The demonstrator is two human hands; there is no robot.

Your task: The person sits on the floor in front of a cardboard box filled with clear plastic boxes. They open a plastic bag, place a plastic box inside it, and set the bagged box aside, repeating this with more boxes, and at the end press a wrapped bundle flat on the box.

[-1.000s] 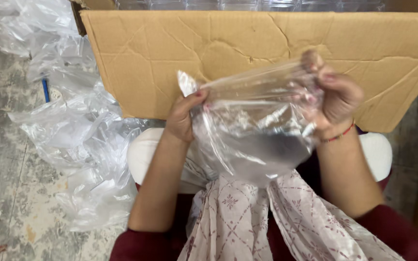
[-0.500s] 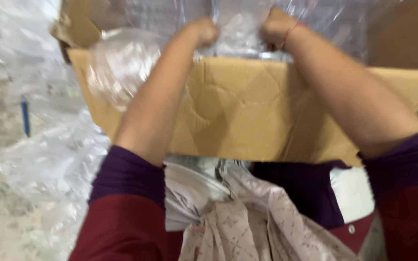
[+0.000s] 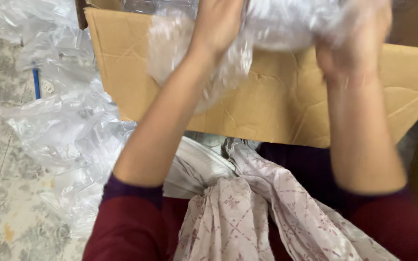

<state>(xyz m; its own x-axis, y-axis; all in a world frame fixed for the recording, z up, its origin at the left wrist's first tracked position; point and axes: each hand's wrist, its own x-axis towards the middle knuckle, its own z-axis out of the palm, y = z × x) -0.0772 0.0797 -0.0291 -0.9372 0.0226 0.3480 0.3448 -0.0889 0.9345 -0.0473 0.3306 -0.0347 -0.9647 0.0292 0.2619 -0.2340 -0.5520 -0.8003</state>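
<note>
Clear plastic bag (image 3: 267,29) up at the rim of the cardboard box (image 3: 286,96), partly blurred. Left hand (image 3: 217,21) closed on its left side, right hand (image 3: 356,46) wrapped in the film on the other. Probably feather-light, floppy, slippery, easy to tear; best pinched at bunched edges. More loose plastic (image 3: 68,130) heaped on the floor (image 3: 1,193), patterned cloth (image 3: 247,212) in the lap.

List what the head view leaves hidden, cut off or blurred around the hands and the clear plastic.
- Right hand: motion-blurred and veiled by the clear plastic bag; its grip is unclear.
- Left hand: fingertips cut off by the top edge.
- Cardboard box: the inside is cut off by the top edge.
</note>
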